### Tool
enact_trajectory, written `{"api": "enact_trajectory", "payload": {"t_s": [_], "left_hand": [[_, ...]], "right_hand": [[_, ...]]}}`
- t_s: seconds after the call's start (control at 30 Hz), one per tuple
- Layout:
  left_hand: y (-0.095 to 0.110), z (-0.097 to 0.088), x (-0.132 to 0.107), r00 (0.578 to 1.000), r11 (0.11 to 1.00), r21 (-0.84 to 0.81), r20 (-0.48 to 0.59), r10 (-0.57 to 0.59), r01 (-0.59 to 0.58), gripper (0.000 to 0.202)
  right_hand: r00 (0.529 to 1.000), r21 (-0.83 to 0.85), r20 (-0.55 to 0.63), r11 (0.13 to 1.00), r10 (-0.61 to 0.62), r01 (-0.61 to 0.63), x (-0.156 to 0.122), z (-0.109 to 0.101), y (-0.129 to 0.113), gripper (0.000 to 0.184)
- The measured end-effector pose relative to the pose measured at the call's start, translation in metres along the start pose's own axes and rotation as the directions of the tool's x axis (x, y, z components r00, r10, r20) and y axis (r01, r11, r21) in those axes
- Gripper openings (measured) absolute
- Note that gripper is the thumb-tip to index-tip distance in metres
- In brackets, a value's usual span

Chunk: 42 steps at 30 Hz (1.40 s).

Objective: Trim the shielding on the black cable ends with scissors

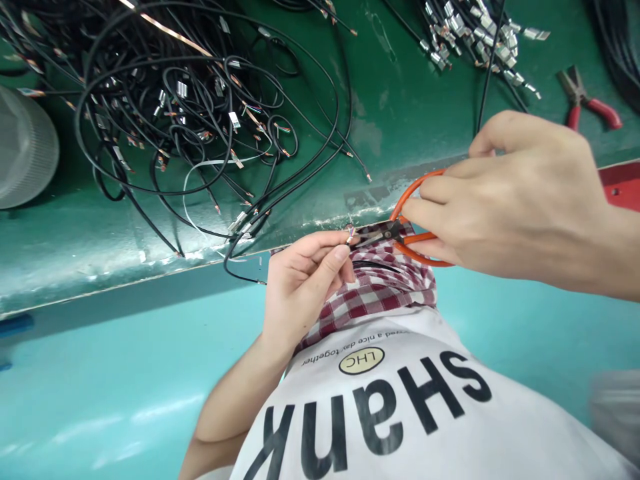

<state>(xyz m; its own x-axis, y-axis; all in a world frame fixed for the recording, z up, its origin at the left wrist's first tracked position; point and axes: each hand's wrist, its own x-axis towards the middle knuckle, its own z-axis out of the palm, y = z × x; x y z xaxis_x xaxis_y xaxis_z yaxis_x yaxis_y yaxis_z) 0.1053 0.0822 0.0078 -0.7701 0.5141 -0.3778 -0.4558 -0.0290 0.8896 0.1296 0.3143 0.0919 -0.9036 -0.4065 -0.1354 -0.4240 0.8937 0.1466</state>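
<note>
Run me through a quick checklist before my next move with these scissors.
1. Wire end pinched in the left hand: ok, held between thumb and fingertips.
2. Grip of the right hand on the orange-handled scissors: ok, fingers wrapped around the handles.
3. Wire between the blades: cannot tell, the tips point at it but the view is too small.
4. Blade tips clear of the left fingers: not ok, they look very close.
5. Checked cloth below the work: ok, it lies under both the wire end and the blades.
</note>
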Motion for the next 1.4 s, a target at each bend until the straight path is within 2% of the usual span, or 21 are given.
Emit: {"api": "enact_trajectory", "payload": {"t_s": [0.13, 0.33, 0.57, 0.7, 0.77, 0.9, 1.03, 1.17, 1.3, 1.4], "left_hand": [[0.0, 0.0, 0.0, 1.0, 1.0, 0.016, -0.004, -0.012, 0.012, 0.021], [-0.003, -0.001, -0.001, 0.999, 0.999, -0.005, 0.014, -0.049, 0.049, 0.02], [-0.005, 0.0, -0.002, 0.995, 0.996, -0.002, 0.03, -0.09, 0.09, 0.022], [-0.002, -0.003, 0.002, 0.998, 0.998, 0.025, 0.001, -0.065, 0.065, 0.025], [-0.001, -0.006, 0.004, 0.999, 0.998, 0.03, -0.009, -0.052, 0.052, 0.026], [0.0, -0.008, 0.003, 0.999, 0.998, 0.023, -0.013, -0.052, 0.053, 0.026], [0.001, -0.002, -0.001, 0.998, 0.998, -0.001, -0.005, -0.056, 0.056, 0.024], [0.002, -0.001, -0.002, 0.999, 0.999, -0.013, -0.004, -0.051, 0.051, 0.024], [0.003, -0.001, -0.002, 0.999, 0.999, -0.024, -0.023, -0.049, 0.049, 0.023], [0.003, 0.0, -0.003, 0.997, 0.998, -0.021, -0.023, -0.068, 0.067, 0.024]], "right_hand": [[0.992, -0.23, 0.052, 0.966, -0.112, 0.121, 0.002, 0.0, 0.001, 0.03], [0.979, -0.201, 0.146, 0.964, -0.145, 0.173, 0.006, 0.0, 0.002, 0.027], [0.982, -0.139, 0.055, 0.973, -0.18, 0.186, 0.001, 0.008, 0.002, 0.032], [0.942, -0.091, -0.077, 0.943, -0.328, 0.321, -0.006, 0.011, -0.008, 0.027], [0.945, -0.14, -0.119, 0.948, -0.304, 0.288, -0.009, 0.01, -0.008, 0.027], [0.989, -0.257, -0.073, 0.961, -0.125, 0.102, -0.011, 0.006, -0.001, 0.033], [0.978, -0.3, -0.15, 0.949, -0.147, 0.097, -0.006, 0.003, -0.001, 0.031], [0.993, -0.319, -0.049, 0.944, -0.108, 0.087, 0.0, 0.005, -0.006, 0.034], [0.988, -0.333, -0.084, 0.938, -0.128, 0.093, 0.001, 0.009, -0.007, 0.028], [0.99, -0.346, -0.052, 0.932, -0.135, 0.109, 0.0, 0.011, -0.007, 0.024]]}}
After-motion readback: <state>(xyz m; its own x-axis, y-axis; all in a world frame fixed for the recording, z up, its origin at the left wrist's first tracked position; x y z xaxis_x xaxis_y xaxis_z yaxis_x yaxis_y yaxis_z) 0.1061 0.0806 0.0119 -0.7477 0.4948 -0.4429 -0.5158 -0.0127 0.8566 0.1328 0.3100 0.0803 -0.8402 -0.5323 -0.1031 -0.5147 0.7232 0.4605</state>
